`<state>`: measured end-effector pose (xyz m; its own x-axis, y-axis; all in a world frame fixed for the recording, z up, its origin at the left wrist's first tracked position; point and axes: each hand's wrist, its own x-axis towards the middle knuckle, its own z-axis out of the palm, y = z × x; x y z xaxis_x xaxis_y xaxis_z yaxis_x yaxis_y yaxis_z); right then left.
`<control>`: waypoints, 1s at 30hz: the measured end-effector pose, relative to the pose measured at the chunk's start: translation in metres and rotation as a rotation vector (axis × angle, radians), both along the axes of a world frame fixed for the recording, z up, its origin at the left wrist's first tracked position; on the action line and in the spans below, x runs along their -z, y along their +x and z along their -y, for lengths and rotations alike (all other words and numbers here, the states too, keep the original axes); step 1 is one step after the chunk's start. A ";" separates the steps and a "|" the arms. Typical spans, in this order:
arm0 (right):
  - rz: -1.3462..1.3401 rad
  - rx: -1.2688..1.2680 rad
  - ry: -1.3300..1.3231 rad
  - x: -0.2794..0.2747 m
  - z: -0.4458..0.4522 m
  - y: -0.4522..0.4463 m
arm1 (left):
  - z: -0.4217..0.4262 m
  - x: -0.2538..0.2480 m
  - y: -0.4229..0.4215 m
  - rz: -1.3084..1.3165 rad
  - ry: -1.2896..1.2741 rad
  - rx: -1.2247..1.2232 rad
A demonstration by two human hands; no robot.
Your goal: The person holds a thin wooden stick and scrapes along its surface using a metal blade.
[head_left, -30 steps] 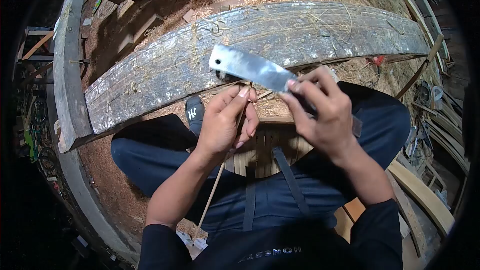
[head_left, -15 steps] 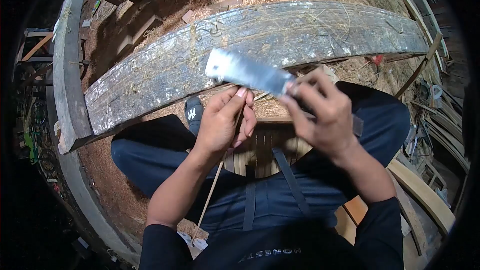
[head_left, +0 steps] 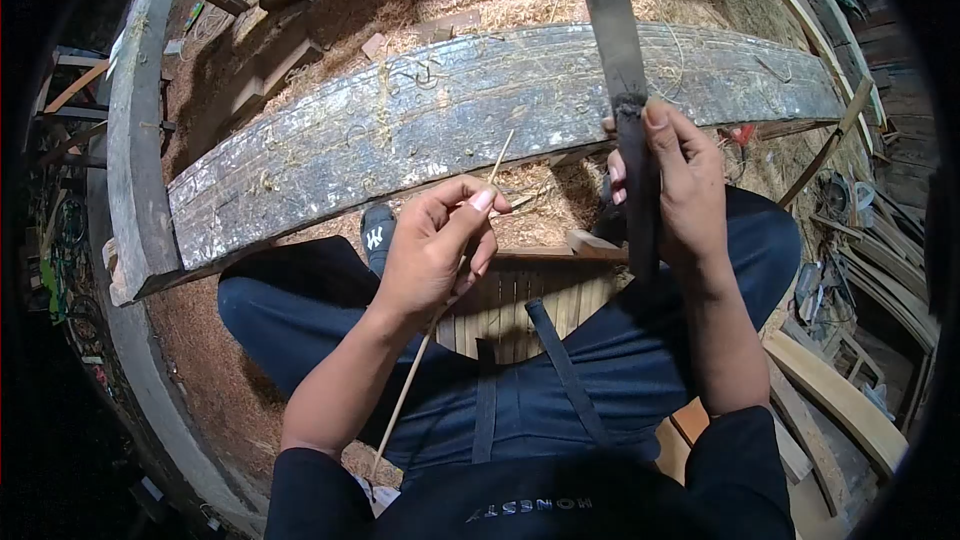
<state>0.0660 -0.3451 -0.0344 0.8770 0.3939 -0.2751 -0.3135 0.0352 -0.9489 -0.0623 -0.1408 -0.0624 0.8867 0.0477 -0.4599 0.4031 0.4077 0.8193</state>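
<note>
Between the fingertips of my left hand is a thin pale wooden stick. Its upper end points up past my thumb, and its lower end runs down over my lap. My right hand grips a broad-bladed knife by its dark handle. The blade stands upright with a small hole near its far end, and it is apart from the stick. Behind both hands lies a long weathered plank, curved in this view and spotted with white and with bits of fibre.
A thick grey beam meets the plank's left end. Shavings cover the ground. I sit on a slatted wooden seat. Curved timber pieces lie at the right, and a small red object is beside the plank.
The knife has swung from pointing left across the stick to standing upright at the right, its blade turned away. My left hand stays nearly in place, and more of the stick's tip shows.
</note>
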 end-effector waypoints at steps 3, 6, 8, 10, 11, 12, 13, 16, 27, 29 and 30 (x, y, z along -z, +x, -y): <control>-0.043 -0.010 0.081 0.001 -0.004 0.000 | 0.000 0.000 0.002 -0.005 -0.012 0.005; -0.117 -0.019 0.131 0.002 -0.008 -0.005 | -0.002 0.004 0.002 -0.022 -0.098 -0.012; -0.194 -0.063 0.196 0.007 -0.006 -0.008 | -0.003 0.005 0.002 -0.019 -0.118 -0.020; -0.205 -0.112 0.162 0.005 -0.004 -0.012 | -0.003 0.006 0.003 -0.015 -0.138 -0.027; -0.214 -0.161 0.128 0.005 -0.003 -0.013 | -0.002 0.007 0.004 -0.018 -0.134 -0.028; -0.215 -0.209 0.114 0.004 -0.001 -0.014 | -0.001 0.008 0.004 -0.020 -0.129 -0.028; -0.216 -0.210 0.114 0.005 -0.001 -0.016 | -0.001 0.008 0.004 -0.020 -0.129 -0.029; -0.208 -0.395 0.068 0.013 0.003 -0.012 | 0.000 0.008 0.003 -0.031 -0.131 -0.021; 0.230 -0.337 -0.181 0.014 -0.007 -0.043 | 0.000 0.010 0.003 -0.143 -0.148 -0.045; 0.350 -0.340 -0.244 0.018 -0.008 -0.045 | 0.000 0.015 0.001 -0.130 -0.168 -0.063; 0.526 -0.381 -0.299 0.020 -0.007 -0.046 | -0.001 0.018 0.000 -0.118 -0.188 -0.081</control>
